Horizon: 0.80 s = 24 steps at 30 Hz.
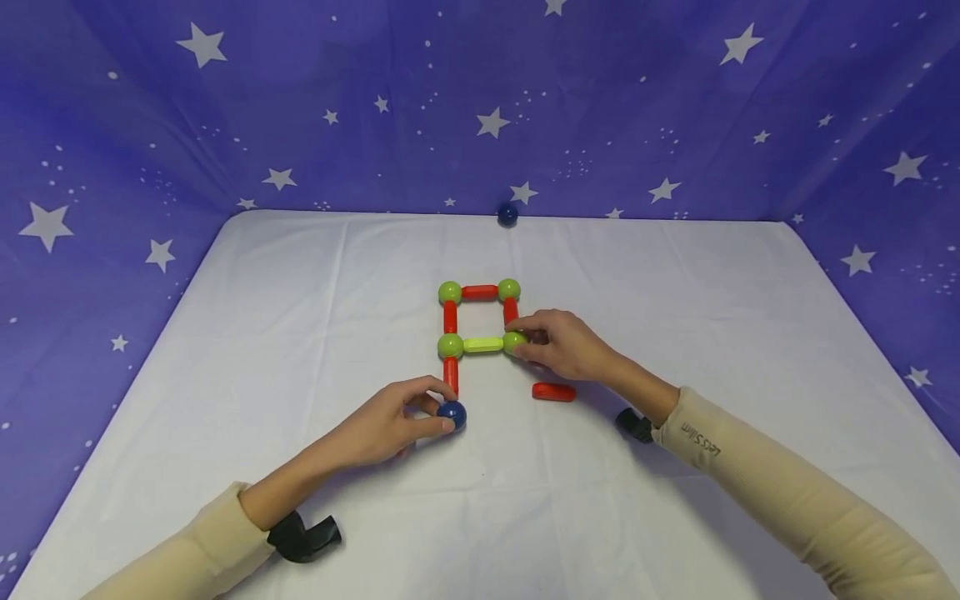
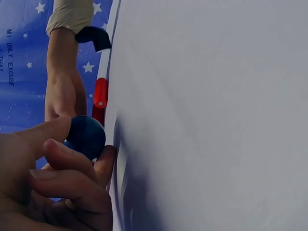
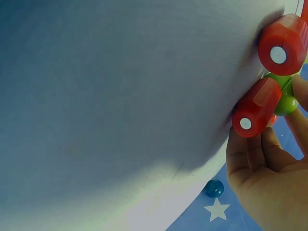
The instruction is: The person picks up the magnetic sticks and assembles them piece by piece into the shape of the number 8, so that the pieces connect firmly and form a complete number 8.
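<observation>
Head view evenly lit; left wrist dim; right wrist: cloth (image 3: 149, 207) glaring.

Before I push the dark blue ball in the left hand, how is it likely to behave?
The dark blue ball would probably roll once free, because it is round. It may feel slippery, as its surface looks glossy. It seems stiff: the pinch of the left hand leaves no visible dent.
</observation>
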Each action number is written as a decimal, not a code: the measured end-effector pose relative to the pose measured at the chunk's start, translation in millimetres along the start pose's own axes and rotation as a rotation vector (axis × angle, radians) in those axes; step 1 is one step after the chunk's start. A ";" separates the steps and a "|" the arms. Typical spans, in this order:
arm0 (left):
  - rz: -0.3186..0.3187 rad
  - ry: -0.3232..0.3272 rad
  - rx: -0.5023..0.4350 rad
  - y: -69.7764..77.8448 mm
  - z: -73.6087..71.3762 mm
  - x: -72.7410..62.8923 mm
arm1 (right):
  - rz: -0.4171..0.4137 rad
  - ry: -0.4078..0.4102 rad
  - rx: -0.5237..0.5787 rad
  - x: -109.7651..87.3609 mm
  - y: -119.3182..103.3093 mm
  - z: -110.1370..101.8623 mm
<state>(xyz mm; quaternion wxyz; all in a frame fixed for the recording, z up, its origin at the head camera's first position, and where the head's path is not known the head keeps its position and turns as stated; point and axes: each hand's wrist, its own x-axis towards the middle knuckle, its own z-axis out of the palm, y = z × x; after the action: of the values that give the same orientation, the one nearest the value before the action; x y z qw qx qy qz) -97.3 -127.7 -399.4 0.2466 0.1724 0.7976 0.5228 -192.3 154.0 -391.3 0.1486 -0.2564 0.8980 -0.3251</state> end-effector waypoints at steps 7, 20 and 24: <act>0.004 -0.009 0.014 -1.3 -4.5 3.6 | 0.020 -0.003 -0.002 -0.6 -1.5 -0.3; 0.009 0.016 0.084 -2.5 -4.5 5.7 | 0.007 0.003 0.000 -0.5 -1.0 0.7; 0.004 0.029 0.116 -2.7 -4.2 5.0 | 0.004 0.008 -0.005 -1.3 -1.1 0.5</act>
<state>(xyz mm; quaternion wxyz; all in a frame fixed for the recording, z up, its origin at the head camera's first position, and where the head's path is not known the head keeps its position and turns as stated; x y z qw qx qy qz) -103.8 -129.3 -401.5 0.2235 0.1804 0.8296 0.4788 -190.6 153.9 -390.8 0.1448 -0.2539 0.8999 -0.3236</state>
